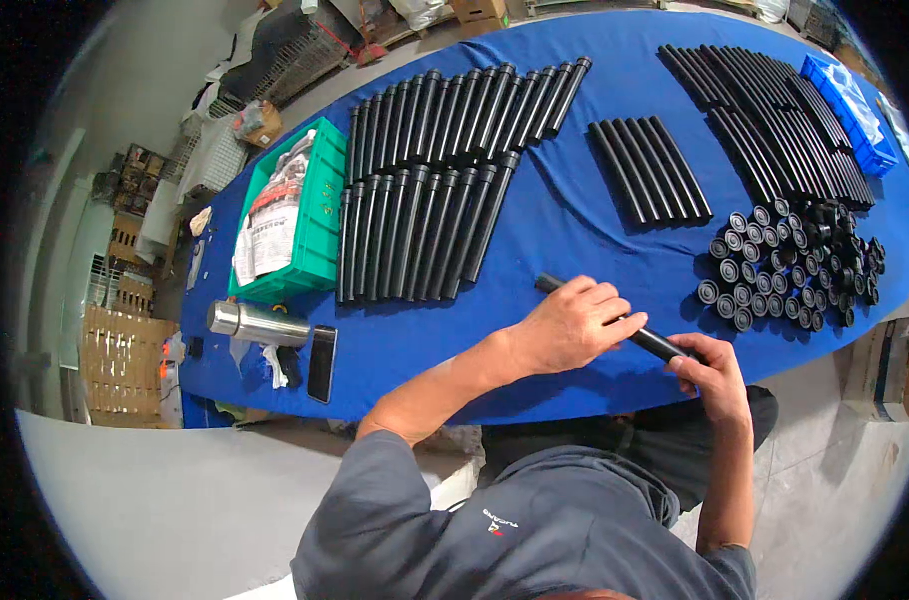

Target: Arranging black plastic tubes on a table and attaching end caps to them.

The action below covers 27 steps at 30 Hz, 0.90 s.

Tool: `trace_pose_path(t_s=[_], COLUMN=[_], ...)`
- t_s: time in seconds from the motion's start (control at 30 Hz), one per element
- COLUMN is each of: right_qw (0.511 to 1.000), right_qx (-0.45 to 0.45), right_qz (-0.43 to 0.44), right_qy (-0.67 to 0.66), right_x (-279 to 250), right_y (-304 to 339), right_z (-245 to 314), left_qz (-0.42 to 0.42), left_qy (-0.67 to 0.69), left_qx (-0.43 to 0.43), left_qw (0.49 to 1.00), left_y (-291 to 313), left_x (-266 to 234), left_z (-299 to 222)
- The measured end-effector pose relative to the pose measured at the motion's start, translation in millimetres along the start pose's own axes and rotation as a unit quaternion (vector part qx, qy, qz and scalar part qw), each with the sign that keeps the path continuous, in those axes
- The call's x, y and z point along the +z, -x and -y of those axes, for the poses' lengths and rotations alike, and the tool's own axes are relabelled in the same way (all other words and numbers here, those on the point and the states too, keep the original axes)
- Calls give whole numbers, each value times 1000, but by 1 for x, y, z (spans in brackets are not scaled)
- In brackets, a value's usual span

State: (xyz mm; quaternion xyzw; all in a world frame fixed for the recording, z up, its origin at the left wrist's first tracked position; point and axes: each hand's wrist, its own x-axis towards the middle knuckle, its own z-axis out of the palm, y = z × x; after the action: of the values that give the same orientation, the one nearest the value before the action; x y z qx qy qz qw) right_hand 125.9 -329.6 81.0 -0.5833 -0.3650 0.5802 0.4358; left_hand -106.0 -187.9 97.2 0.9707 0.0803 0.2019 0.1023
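A black tube (658, 345) lies slantwise between my hands, just above the near edge of the blue-covered table. My left hand (573, 325) is wrapped over its middle, and the tube's far end sticks out past the knuckles. Around the tube's near right end my right hand (713, 375) is closed; that end is mostly hidden by the fingers, so I cannot tell if a cap sits there. To the right lies a pile of round black caps (765, 265). Several plain black tubes (650, 170) are lined up beyond my hands.
Capped black tubes (425, 220) lie in two rows at left. A green crate (320, 200) with printed paper, a steel flask (260, 325) and a phone (322, 365) are farther left. More bare tubes (775, 120) and a blue tray (878, 155) occupy the far right of the blue cloth (535, 225).
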Motion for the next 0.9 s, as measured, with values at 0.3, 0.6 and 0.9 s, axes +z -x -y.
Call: trace_pose_path(t_s=[0.3,0.6,0.9], right_qw=[982,903,906], right_qx=[-127,-282,-267], right_qz=[-44,-132,-132], right_qy=[135,295,302], right_x=[24,39,39], right_y=[-21,-38,-35], right_z=[-20,-45,-39], left_qz=[-130,-90,-25], left_qy=[-25,-282,-308], left_qx=[-197,-446,-526], left_qw=[971,845,793], left_y=[14,3,0], left_x=[-67,-103,-88], left_z=[81,296,367])
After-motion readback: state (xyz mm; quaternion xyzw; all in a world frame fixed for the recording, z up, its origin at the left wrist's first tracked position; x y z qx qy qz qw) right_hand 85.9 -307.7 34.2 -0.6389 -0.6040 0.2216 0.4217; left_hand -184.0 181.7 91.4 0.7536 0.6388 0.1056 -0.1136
